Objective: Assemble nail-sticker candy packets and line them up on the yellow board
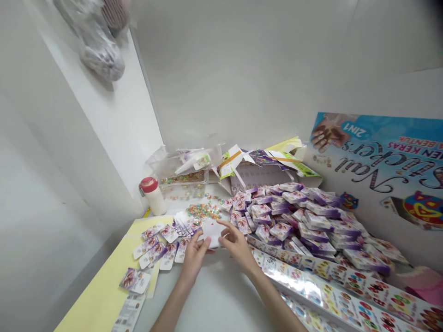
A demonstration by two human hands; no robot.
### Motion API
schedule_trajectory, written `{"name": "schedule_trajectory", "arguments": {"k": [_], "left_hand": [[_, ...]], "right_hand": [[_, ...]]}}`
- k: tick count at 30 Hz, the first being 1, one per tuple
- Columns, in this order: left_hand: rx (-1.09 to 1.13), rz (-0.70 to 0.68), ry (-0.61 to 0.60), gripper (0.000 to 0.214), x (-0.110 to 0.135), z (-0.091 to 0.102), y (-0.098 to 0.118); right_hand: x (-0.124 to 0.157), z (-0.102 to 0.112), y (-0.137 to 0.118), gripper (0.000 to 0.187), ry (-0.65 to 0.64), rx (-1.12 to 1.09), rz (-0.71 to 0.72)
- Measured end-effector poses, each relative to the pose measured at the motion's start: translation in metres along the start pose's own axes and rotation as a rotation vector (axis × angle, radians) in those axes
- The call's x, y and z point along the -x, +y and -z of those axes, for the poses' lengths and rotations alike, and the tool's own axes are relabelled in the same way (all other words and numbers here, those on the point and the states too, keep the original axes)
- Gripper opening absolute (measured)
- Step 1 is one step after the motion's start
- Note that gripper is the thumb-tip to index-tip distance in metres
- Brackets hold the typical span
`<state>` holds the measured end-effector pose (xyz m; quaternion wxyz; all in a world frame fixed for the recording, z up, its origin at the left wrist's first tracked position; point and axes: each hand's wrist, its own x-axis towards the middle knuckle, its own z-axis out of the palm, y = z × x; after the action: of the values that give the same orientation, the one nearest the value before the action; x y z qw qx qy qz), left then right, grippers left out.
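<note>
Both hands hold a small white card or flattened box [212, 232] between them, over the front of the table. Its left edge is pinched by my left hand [196, 253], thumb on top. My right hand [236, 243] grips the right edge, with the forefinger reaching along its upper side. Just beyond the white piece lies a heap of small colourful beads or candies [205, 211]. Flat printed purple-and-white cards [169, 253] are spread to the left of my left hand. A large pile of small purple-and-white boxes [277, 212] rises to the right of my right hand.
Long sticker strips [321, 290] run across the right front. A red-capped bottle [152, 196], clear plastic containers [187, 175] and an opened carton [261, 175] stand at the back. A large printed nail-sticker box [380, 170] stands at right. Yellow sheet [100, 281] covers the left edge.
</note>
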<state>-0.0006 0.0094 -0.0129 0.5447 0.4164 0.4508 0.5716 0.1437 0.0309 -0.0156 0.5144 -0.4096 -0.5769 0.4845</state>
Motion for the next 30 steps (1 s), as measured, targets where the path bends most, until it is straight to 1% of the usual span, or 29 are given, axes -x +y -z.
{"name": "schedule_trajectory", "arguments": {"k": [1,2,4,5,8,9,11,14,16,17,19,21,22,24,27,30], "left_hand": [[0.009,0.001,-0.011,0.036,0.000,0.001,-0.001],[0.031,0.006,-0.020,0.029,0.000,0.001,-0.001],[0.116,0.027,-0.034,0.019,0.000,0.003,-0.003],[0.173,0.043,-0.042,0.016,0.000,0.004,-0.003],[0.336,0.100,-0.079,0.016,0.000,0.005,-0.004],[0.362,0.111,-0.080,0.018,0.000,0.005,-0.004],[0.342,0.119,-0.082,0.024,0.000,0.006,-0.003],[0.179,0.090,-0.114,0.043,-0.001,0.006,-0.002],[0.029,0.018,-0.126,0.054,-0.001,0.008,-0.004],[-0.059,-0.034,-0.106,0.054,-0.002,0.009,-0.006],[-0.247,-0.150,-0.042,0.048,-0.003,0.012,-0.012],[-0.427,-0.251,0.010,0.041,-0.005,0.016,-0.019],[-0.500,-0.289,0.014,0.040,-0.007,0.018,-0.022],[-0.615,-0.346,-0.015,0.040,-0.012,0.022,-0.030],[-0.765,-0.430,-0.054,0.042,-0.019,0.025,-0.040],[-0.997,-0.548,-0.068,0.034,-0.024,0.025,-0.047]], "right_hand": [[0.000,0.000,0.000,0.037,-0.012,-0.010,0.003],[0.000,0.000,-0.001,0.033,-0.029,-0.013,0.011],[0.000,0.000,-0.003,0.025,-0.063,-0.003,0.031],[0.001,0.001,-0.005,0.025,-0.070,0.007,0.040],[0.003,0.001,-0.011,0.028,-0.054,0.057,0.040],[0.004,0.001,-0.013,0.028,-0.049,0.081,0.037],[0.004,0.002,-0.014,0.029,-0.057,0.120,0.037],[0.002,0.001,-0.007,0.027,-0.050,0.155,0.076],[0.000,0.000,0.002,0.026,-0.006,0.166,0.076],[-0.001,0.000,0.007,0.027,0.020,0.176,0.062],[-0.003,0.000,0.015,0.031,0.074,0.220,0.047],[-0.003,0.003,0.019,0.029,0.105,0.298,0.090],[-0.003,0.004,0.019,0.026,0.113,0.340,0.123],[-0.003,0.006,0.017,0.022,0.115,0.402,0.175],[-0.002,0.007,0.013,0.021,0.115,0.446,0.216],[-0.001,0.005,0.011,0.020,0.108,0.475,0.246]]}}
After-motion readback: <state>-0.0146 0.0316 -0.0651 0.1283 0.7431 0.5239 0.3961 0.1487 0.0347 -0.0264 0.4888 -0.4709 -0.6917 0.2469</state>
